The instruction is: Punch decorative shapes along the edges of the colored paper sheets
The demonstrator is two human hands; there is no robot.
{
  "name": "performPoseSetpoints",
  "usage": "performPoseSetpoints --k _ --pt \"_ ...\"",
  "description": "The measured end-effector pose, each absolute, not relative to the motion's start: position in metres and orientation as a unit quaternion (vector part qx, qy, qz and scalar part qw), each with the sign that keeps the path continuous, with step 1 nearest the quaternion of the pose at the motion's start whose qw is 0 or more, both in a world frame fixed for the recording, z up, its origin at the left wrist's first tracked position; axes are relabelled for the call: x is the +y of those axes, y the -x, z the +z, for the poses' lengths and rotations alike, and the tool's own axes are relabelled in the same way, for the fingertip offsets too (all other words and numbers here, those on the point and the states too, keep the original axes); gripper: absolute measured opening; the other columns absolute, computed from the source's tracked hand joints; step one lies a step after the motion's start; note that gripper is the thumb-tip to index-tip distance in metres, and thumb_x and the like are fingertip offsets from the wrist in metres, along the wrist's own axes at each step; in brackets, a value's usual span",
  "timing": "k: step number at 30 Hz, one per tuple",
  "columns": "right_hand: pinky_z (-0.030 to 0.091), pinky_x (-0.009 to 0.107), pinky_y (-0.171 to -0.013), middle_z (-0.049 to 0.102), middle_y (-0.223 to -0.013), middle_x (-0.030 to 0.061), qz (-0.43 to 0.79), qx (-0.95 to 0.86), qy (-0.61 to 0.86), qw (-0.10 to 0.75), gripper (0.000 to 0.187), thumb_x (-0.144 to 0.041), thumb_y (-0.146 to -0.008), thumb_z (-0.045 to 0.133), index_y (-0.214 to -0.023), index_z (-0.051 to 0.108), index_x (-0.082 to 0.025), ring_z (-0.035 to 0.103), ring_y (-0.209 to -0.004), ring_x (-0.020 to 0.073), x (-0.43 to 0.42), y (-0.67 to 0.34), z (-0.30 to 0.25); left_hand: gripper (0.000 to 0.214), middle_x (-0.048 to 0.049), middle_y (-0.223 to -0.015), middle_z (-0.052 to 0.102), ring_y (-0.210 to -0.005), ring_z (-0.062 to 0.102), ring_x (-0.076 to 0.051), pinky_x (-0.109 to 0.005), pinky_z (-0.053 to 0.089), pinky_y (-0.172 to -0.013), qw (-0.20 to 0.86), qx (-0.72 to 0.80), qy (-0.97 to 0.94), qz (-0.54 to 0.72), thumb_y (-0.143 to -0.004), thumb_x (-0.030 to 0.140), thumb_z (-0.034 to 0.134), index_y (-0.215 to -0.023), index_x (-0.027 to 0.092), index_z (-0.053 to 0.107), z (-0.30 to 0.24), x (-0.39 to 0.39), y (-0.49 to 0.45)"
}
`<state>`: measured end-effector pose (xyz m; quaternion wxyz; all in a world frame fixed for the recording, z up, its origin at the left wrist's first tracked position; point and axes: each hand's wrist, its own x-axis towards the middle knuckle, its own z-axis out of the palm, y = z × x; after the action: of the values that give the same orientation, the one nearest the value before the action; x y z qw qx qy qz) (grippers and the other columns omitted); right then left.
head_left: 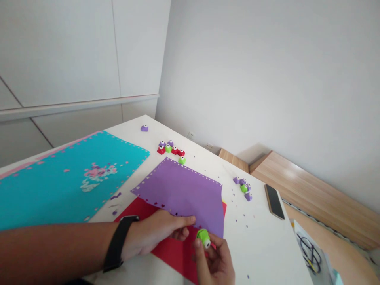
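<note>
My left hand (157, 233), with a black band on the wrist, pinches the near edge of a purple paper sheet (184, 192) that has small holes punched along its edges. My right hand (215, 261) grips a small green paper punch (203, 237) right at that same near edge. The purple sheet lies on top of a red sheet (172, 253) on the white table (261, 245).
A large teal sheet (68, 182) with paper bits lies at the left. Several small red, green and purple punches (172, 149) sit beyond the purple sheet, more punches (244, 187) at the right, and a lone purple punch (144, 128) far back. A black phone (274, 201) lies near the table's right edge.
</note>
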<state>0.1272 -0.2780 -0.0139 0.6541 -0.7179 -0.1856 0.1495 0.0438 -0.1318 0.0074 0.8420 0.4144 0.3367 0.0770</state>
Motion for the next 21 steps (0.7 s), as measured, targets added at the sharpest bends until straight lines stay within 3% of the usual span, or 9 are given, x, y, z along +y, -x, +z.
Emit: performPoseSetpoints --k 6,21 --pt "0.059 0.028 -0.053 0.077 -0.080 0.0088 0.060 -0.146 0.727 0.668 0.048 -0.052 -0.068 0.088 -0.096 0.067 -0.018 0.073 -0.064 0.0229 -0.273 -0.116 -0.031 0.047 -0.0021 -0.059 0.062 -0.062 0.052 -0.016 -0.031 0.043 -0.070 0.819 0.340 -0.449 0.106 -0.067 0.058 0.083 -0.055 0.016 0.066 0.010 -0.131 -0.043" --pt "0.059 0.027 -0.058 0.076 -0.085 0.0082 0.072 -0.128 0.691 0.708 0.047 -0.047 -0.072 0.087 -0.097 0.061 -0.018 0.072 -0.068 0.0200 -0.270 -0.111 -0.024 0.045 -0.0033 -0.063 0.064 -0.064 0.056 -0.018 -0.032 0.042 -0.072 0.816 0.341 -0.462 0.069 -0.070 0.058 0.080 -0.062 0.015 0.069 0.005 -0.138 -0.045"
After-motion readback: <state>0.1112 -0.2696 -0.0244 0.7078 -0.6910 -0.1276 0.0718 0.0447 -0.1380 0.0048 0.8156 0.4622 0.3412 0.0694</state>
